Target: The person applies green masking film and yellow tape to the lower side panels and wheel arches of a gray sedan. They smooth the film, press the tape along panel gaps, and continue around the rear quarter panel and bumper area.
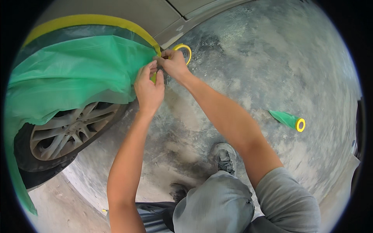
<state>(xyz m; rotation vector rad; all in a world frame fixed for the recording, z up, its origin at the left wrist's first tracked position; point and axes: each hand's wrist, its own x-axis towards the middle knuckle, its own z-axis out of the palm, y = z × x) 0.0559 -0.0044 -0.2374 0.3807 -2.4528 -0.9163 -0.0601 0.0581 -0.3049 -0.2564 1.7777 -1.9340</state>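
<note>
Yellow masking tape (89, 18) runs along the edge of a car's wheel arch, with a green plastic masking sheet (77, 66) hanging below it. At the lower right end of the arch, my right hand (175, 65) pinches the tape. The yellow tape roll (189, 53) shows just beyond that hand, partly hidden by it. My left hand (149, 89) is right beside, fingers raised at the sheet's edge and thumb apart from them. A bit of yellow tape shows in the gap between thumb and fingers. The exact fingertip contact is hidden.
Under the sheet, a spoked wheel (75, 130) with a dark tyre is partly uncovered. The grey car body (143, 13) rises behind it. A roll of green masking film with a yellow end (289, 119) lies on the stained floor (248, 73) to the right. My shoe (225, 157) is below my arms.
</note>
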